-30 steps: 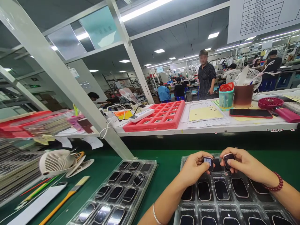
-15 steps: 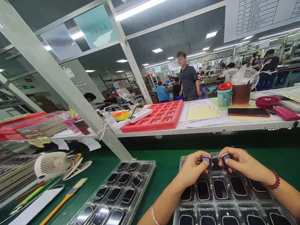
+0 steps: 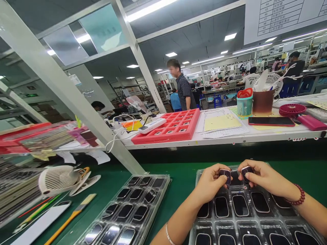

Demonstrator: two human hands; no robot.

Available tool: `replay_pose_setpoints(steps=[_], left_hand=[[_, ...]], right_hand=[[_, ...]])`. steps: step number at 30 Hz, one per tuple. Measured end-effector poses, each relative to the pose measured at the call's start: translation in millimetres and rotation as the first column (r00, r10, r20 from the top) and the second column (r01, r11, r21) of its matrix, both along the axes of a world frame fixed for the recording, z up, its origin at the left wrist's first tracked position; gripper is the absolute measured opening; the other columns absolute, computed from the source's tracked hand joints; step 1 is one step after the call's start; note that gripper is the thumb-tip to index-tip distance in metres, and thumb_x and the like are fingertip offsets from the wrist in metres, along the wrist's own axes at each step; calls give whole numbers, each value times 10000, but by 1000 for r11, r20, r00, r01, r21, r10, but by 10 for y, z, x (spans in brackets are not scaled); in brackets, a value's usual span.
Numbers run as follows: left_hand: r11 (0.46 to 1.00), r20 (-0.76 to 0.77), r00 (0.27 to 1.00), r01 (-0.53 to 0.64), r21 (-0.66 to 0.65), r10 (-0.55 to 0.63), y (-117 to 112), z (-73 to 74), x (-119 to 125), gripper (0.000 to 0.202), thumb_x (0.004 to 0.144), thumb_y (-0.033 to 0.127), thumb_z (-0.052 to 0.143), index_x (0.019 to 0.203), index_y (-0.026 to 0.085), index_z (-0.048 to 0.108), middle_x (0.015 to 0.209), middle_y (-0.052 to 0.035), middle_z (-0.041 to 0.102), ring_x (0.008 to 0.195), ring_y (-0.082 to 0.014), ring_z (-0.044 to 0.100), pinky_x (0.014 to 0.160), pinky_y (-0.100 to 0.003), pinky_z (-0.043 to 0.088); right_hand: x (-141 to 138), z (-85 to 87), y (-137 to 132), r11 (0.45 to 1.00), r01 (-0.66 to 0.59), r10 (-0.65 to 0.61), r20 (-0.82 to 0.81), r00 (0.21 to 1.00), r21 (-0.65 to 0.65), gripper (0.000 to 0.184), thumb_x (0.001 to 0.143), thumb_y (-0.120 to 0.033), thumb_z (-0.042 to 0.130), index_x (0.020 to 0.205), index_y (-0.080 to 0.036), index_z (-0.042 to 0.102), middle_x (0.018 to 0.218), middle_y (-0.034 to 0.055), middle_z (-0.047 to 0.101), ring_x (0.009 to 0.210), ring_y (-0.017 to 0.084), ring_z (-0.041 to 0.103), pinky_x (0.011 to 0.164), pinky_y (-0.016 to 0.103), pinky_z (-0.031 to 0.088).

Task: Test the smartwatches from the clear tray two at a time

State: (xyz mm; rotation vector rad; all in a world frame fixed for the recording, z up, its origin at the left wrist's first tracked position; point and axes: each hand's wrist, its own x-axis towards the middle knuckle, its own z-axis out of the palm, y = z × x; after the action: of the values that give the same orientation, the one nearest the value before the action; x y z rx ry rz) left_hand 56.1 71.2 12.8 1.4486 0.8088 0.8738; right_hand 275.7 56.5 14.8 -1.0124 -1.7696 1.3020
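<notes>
The green table (image 3: 182, 194) spreads beneath everything the person handles. On it, in front of the person and toward the right, lies the right tray (image 3: 235, 219), clear and pocketed; the left tray (image 3: 158, 204) lies apart from it, with bare green between them. Over the far part of the right tray, the two hands come close together without touching. The left hand (image 3: 209, 182) grips the left watch body (image 3: 227, 173) between thumb and fingers, and the right hand (image 3: 264, 178) likewise grips the right watch body (image 3: 245, 170).

Both watch bodies sit in the short gap between the hands, at the fingertips, each nearer the hand that holds it, side by side with their screens turned toward the person. The right one's long axis seems to stand upright with a slight lean; fingers hide too much to tell the left one's. Their dark screens carry only faint marks, too small to read.
</notes>
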Motion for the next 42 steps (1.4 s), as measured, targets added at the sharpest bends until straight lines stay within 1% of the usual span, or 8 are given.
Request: replay_pose_setpoints(steps=[5, 9, 12, 21, 29, 33, 39, 42], left_hand=[[1000, 4, 1000, 11, -8, -11, 10, -12, -13, 324, 794, 426, 642, 909, 123, 635, 769, -69, 664, 654, -140, 584, 585, -257, 462], [1000, -5, 1000, -14, 28, 14, -1, 5, -10, 253, 771, 279, 658, 982, 149, 609, 861, -55, 659, 716, -138, 582, 672, -272, 469], [999, -15, 999, -29, 36, 30, -13, 21, -7, 343, 681, 155, 703, 1002, 175, 585, 892, -31, 643, 801, -150, 584, 713, -261, 453], [999, -100, 994, -34, -6, 33, 13, -6, -21, 305, 795, 172, 446, 1055, 154, 605, 899, -68, 694, 653, -129, 609, 512, -217, 375], [999, -23, 1000, -16, 27, 17, -6, 37, -7, 265, 691, 100, 588, 953, 139, 587, 802, -31, 647, 734, -131, 572, 664, -248, 438], [1000, -24, 1000, -8, 29, 9, -14, 40, -17, 441, 670, 79, 632, 1099, 156, 559, 879, -34, 652, 808, -144, 585, 697, -250, 441], [1000, 16, 1000, 22, -22, -22, -2, 14, -20, 339, 844, 423, 553, 957, 117, 641, 760, -59, 659, 621, -127, 570, 584, -253, 450], [1000, 17, 1000, -10, -25, 10, 3, 6, -24, 410, 823, 423, 598, 1113, 133, 606, 818, -62, 683, 656, -130, 597, 619, -254, 465]], right_hand=[[20, -33, 18, 1000, -9, 9, -44, 999, 2, 324, 940, -462, 482, 927, -171, 622, 818, 45, 653, 599, 126, 544, 534, 253, 459], [7, -21, -13, 999, 11, -10, -20, 1000, 41, 178, 878, -295, 579, 1029, -201, 592, 876, 26, 646, 707, 149, 566, 614, 266, 474], [-2, -11, -31, 999, -41, 42, -31, 999, 28, 310, 827, -186, 574, 1134, -224, 564, 988, 31, 640, 821, 172, 593, 674, 277, 497], [32, -71, 46, 999, 40, -40, 16, 999, -19, 151, 874, -249, 535, 998, -186, 593, 877, 27, 656, 613, 116, 569, 544, 249, 468], [10, -26, -8, 999, -38, 37, -33, 999, -36, 315, 875, -179, 505, 1187, -200, 537, 1088, 72, 643, 758, 143, 615, 674, 293, 534], [5, -34, -8, 995, -73, 66, -104, 992, -70, 418, 818, -131, 569, 1222, -229, 522, 1141, 61, 637, 818, 144, 615, 732, 292, 525], [24, -53, 18, 991, -63, 45, -151, 987, -116, 289, 929, -371, 491, 1088, -164, 613, 956, 75, 677, 639, 124, 602, 615, 288, 522], [21, -49, 23, 992, -29, 5, -191, 982, -122, 345, 915, -425, 513, 1137, -172, 588, 960, 76, 677, 646, 129, 606, 598, 281, 521]])
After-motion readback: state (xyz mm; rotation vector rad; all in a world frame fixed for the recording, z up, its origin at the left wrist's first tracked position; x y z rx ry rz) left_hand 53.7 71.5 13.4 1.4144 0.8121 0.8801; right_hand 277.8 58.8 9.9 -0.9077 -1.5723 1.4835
